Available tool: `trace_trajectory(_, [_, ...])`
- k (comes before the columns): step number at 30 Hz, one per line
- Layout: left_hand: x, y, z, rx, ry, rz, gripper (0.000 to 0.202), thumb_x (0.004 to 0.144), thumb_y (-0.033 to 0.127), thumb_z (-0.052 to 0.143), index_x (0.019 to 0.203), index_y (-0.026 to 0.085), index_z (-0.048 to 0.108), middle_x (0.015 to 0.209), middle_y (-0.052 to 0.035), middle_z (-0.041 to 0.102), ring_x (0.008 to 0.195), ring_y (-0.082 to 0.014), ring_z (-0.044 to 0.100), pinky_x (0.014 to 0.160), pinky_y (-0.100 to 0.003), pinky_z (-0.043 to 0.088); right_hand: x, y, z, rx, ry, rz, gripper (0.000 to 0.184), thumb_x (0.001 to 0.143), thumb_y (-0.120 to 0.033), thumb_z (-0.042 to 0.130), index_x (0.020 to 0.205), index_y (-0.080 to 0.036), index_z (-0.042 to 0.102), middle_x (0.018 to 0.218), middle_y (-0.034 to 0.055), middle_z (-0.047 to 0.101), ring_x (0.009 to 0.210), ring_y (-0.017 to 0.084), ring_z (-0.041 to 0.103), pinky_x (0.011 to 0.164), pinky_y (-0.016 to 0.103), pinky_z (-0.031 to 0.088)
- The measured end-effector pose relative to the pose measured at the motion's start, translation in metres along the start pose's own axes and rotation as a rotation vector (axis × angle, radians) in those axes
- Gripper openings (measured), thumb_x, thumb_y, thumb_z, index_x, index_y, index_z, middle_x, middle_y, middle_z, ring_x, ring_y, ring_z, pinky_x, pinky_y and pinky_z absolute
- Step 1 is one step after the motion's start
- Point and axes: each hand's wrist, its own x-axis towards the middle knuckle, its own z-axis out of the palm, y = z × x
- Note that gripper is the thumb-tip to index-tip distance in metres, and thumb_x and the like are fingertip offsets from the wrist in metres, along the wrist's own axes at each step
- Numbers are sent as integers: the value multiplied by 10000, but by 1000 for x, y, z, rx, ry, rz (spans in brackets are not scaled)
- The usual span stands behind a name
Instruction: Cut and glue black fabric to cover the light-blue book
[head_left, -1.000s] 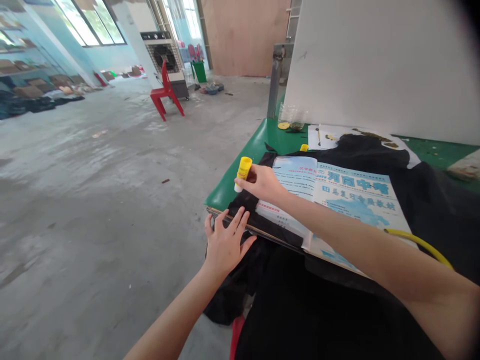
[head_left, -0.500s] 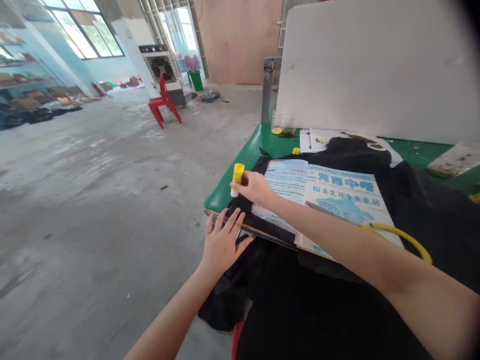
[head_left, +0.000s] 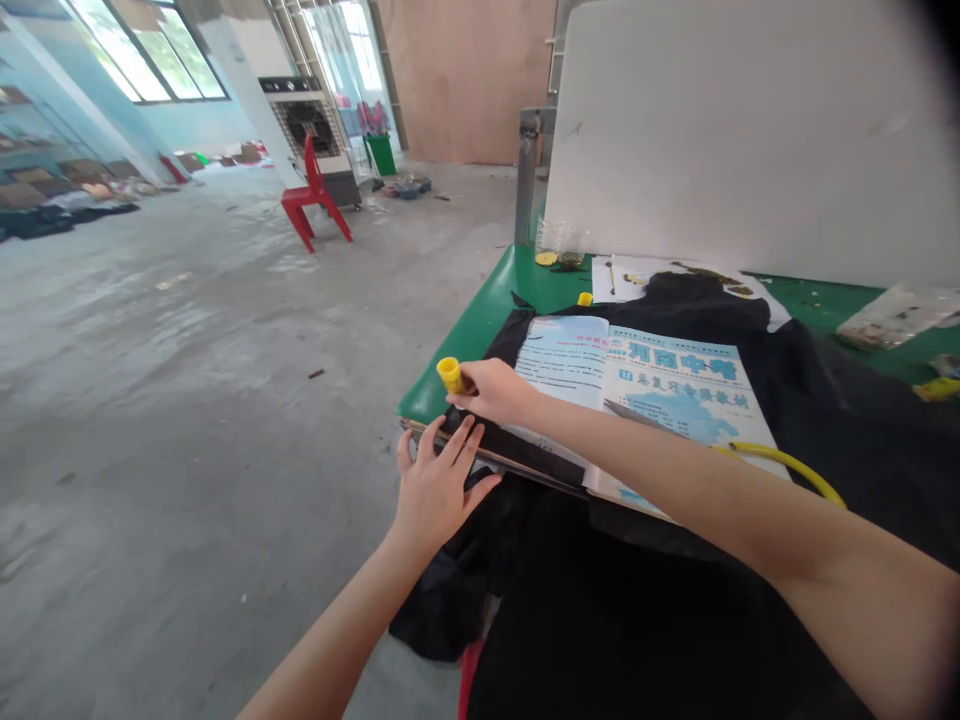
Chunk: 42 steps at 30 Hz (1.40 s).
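Note:
My right hand (head_left: 495,390) is closed around a yellow glue stick (head_left: 450,375), tilted with its lower end down at the black cloth near the table corner. My left hand (head_left: 437,480) lies with fingers spread over the cloth-covered board edge (head_left: 529,465), just below the glue stick. Beneath my right forearm lies an open book (head_left: 675,365) with blue lettering, on the black cloth (head_left: 825,400). Scissors with yellow handles (head_left: 795,468) rest across the book, partly hidden by the forearm.
On the green table (head_left: 480,310) are a small yellow cap (head_left: 585,299), a white sheet (head_left: 615,280) with dark pieces, and a clear plastic bag (head_left: 892,315). A large pale board (head_left: 735,140) stands behind. A red chair (head_left: 315,195) stands on the concrete floor.
My right hand has moved the glue stick left and down, from upright above the cloth to tilted at the corner. My left hand stays spread on the edge. The view has shifted slightly.

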Motion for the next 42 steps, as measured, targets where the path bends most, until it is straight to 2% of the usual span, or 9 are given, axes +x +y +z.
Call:
trace_trajectory(2, [1, -1, -1, 4, -3, 14, 543, 858, 504, 481, 1334, 243, 464, 1349, -65, 500, 1227, -380, 384, 1013, -575, 199, 5, -2, -5, 41, 59, 114, 227, 831, -365, 540, 837, -140, 568, 754, 34, 626, 665, 123, 557, 603, 225, 345])
trace_trajectory(4, [1, -2, -2, 10, -11, 26, 537, 858, 505, 481, 1328, 246, 471, 1347, -61, 502, 1220, -375, 393, 1014, -570, 200, 6, -5, -4, 57, 118, 102, 237, 838, -386, 524, 841, -150, 555, 754, 22, 622, 650, 114, 546, 586, 222, 329])
trace_trajectory(10, [2, -2, -2, 37, -19, 31, 531, 854, 532, 473, 1282, 221, 527, 1287, -80, 557, 1200, -369, 415, 1028, -576, 177, -2, -6, 8, -87, 30, -85, 167, 824, -301, 559, 823, -134, 565, 806, 55, 625, 731, 141, 549, 628, 239, 324])
trace_trajectory(16, [3, 0, -5, 81, -37, 41, 557, 857, 537, 463, 1319, 227, 487, 1333, -70, 516, 1204, -367, 414, 1020, -572, 203, 0, -4, -2, -24, 118, 8, 224, 831, -373, 553, 837, -149, 563, 775, 36, 628, 666, 128, 544, 576, 233, 304])
trace_trajectory(21, [3, 0, -3, 89, -48, 46, 576, 854, 534, 470, 1333, 215, 470, 1335, -73, 513, 1194, -373, 415, 1026, -590, 182, -6, -1, 3, -64, 25, -36, 184, 806, -323, 592, 825, -140, 579, 783, 48, 634, 688, 138, 549, 590, 236, 303])
trace_trajectory(26, [3, 0, -2, 77, -49, 54, 592, 855, 537, 461, 1339, 196, 461, 1336, -78, 512, 1197, -377, 409, 1021, -592, 194, -8, -1, 0, -5, 95, -42, 206, 832, -343, 550, 856, -139, 569, 796, 46, 633, 689, 131, 554, 603, 230, 317])
trace_trajectory(37, [3, -1, -5, 71, -67, 62, 589, 860, 530, 455, 1360, 218, 433, 1341, -83, 506, 1207, -385, 410, 1010, -605, 205, -7, -2, -6, -13, 0, -35, 181, 800, -314, 591, 828, -135, 584, 783, 55, 650, 698, 144, 586, 602, 230, 357])
trace_trajectory(39, [2, 0, -5, 73, -80, 60, 598, 867, 528, 442, 1374, 212, 412, 1356, -83, 489, 1221, -389, 396, 1015, -609, 199, -9, -1, -10, 43, -3, 5, 174, 776, -305, 622, 812, -137, 597, 769, 52, 652, 700, 149, 595, 615, 237, 383])
trace_trajectory(42, [-1, 2, -3, 65, -100, 58, 619, 884, 509, 418, 1414, 198, 338, 1405, -81, 427, 1275, -390, 335, 1031, -602, 189, -11, 0, -30, 370, 200, 189, 195, 771, -330, 635, 815, -141, 613, 797, 56, 662, 746, 161, 617, 665, 259, 455])
